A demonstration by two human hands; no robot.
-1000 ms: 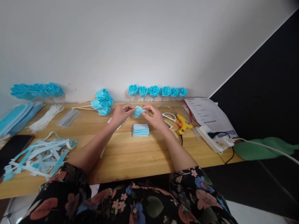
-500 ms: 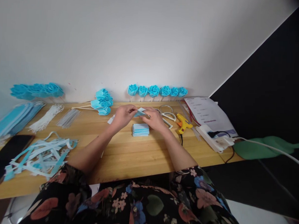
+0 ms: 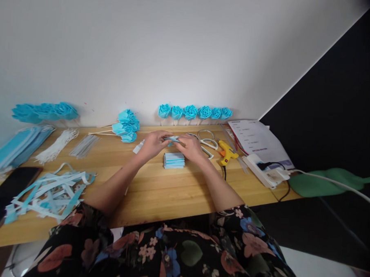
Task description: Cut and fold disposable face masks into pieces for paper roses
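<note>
Between my two hands is a small piece of blue-and-white mask fabric (image 3: 173, 139), pinched at both ends above the table. My left hand (image 3: 154, 144) has its fingers closed on the piece's left end. On the right end, the thumb and fingers of my right hand (image 3: 190, 148) are closed as well. Just below them a neat stack of cut blue-and-white fabric pieces (image 3: 174, 160) lies on the wooden table (image 3: 158, 194). Some white scraps (image 3: 138, 147) rest beside my left hand. White-handled scissors (image 3: 209, 143) lie partly hidden behind my right hand.
Blue fabric roses (image 3: 190, 112) line the wall; more roses (image 3: 126, 125) lie left of centre. At right are a yellow glue gun (image 3: 227, 152), a power strip (image 3: 265, 172) and a paper sheet (image 3: 257, 137). Fabric strips (image 3: 50, 192), a phone (image 3: 10, 196) and face masks (image 3: 19, 147) are at left.
The fabric piece, earlier showing a raised white corner, now looks flatter and narrower between my fingers. Both hands have shifted only slightly.
</note>
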